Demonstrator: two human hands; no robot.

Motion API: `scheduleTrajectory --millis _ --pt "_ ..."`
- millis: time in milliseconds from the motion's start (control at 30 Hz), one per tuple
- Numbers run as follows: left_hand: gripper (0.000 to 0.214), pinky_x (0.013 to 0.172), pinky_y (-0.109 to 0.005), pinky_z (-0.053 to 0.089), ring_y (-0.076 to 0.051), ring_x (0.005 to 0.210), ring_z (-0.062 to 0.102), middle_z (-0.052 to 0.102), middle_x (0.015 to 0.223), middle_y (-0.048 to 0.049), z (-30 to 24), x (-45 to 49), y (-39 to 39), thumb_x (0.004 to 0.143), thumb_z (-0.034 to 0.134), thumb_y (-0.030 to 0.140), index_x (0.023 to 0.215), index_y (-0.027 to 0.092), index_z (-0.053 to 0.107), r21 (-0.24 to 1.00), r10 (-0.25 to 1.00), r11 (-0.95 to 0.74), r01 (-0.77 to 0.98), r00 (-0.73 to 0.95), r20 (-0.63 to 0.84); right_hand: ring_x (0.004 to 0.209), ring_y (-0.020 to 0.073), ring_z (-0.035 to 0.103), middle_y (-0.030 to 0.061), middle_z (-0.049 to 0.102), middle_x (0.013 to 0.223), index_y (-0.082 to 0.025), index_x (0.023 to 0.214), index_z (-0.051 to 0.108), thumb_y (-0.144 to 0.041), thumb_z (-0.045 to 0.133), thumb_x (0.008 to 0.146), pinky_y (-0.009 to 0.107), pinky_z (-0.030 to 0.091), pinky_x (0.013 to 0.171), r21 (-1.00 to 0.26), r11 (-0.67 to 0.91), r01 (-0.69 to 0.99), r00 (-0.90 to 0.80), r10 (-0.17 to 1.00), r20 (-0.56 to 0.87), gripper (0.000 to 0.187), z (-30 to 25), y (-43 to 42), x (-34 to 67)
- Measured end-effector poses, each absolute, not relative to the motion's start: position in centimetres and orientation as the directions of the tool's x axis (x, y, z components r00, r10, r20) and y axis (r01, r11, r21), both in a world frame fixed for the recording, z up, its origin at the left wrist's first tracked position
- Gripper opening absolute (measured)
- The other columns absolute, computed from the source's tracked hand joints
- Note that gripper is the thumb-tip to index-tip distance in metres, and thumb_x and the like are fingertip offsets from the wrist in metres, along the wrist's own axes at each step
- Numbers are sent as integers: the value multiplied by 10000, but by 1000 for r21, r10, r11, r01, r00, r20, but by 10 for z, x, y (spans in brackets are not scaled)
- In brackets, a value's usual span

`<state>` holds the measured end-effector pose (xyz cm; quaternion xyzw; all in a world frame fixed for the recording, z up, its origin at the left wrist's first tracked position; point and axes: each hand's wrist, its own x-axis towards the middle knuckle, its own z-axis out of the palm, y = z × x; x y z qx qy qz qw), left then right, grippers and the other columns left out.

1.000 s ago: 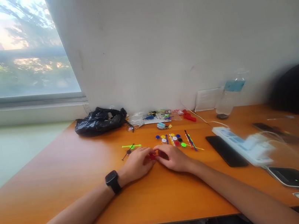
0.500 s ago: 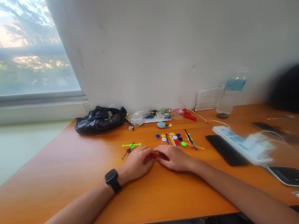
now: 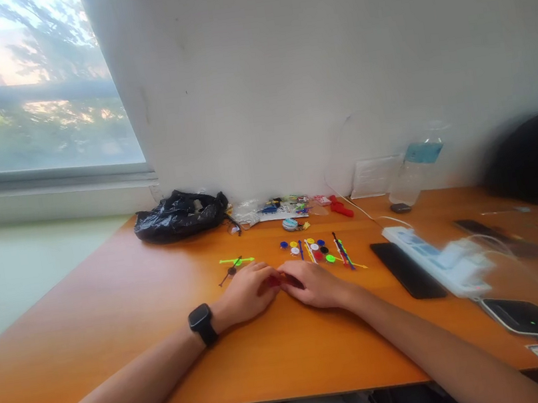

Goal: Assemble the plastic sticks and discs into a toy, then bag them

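Note:
My left hand (image 3: 248, 292) and my right hand (image 3: 314, 283) meet at the fingertips low over the table. Both are closed around a small red piece (image 3: 275, 281), mostly hidden by the fingers. Just beyond the left hand lie a bright green arrow (image 3: 230, 262) and a dark arrow (image 3: 224, 279), each by a small round disc. Past the right hand are several coloured discs, among them a green disc (image 3: 331, 259) and a blue disc (image 3: 284, 245). Beside them lie a blue arrow (image 3: 301, 249) and a yellow arrow (image 3: 358, 266).
At the back are a black plastic bag (image 3: 177, 216), small parts and a red object (image 3: 341, 207). To the right lie a black phone (image 3: 405, 270), a white power strip (image 3: 418, 250) with cables, a dark pad (image 3: 526, 316) and a bottle (image 3: 405, 184). A blurred person is far right.
The fingertips have shifted very slightly around the red piece, which shows a little less. Everything else stays in place.

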<state>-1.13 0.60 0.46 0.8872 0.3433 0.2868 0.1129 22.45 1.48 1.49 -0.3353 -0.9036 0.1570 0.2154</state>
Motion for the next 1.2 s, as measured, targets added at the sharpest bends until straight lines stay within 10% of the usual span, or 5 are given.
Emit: scheduleTrajectory --millis 1200 --pt "166 906 -375 487 -236 995 641 674 1090 -70 6 -14 4 1007 559 231 1141 259 652 350 621 -784 513 657 427 891 222 629 79 696 999 -199 1003 610 -247 553 1023 329 470 794 -380 744 550 -709 656 258 77 16 15 225"
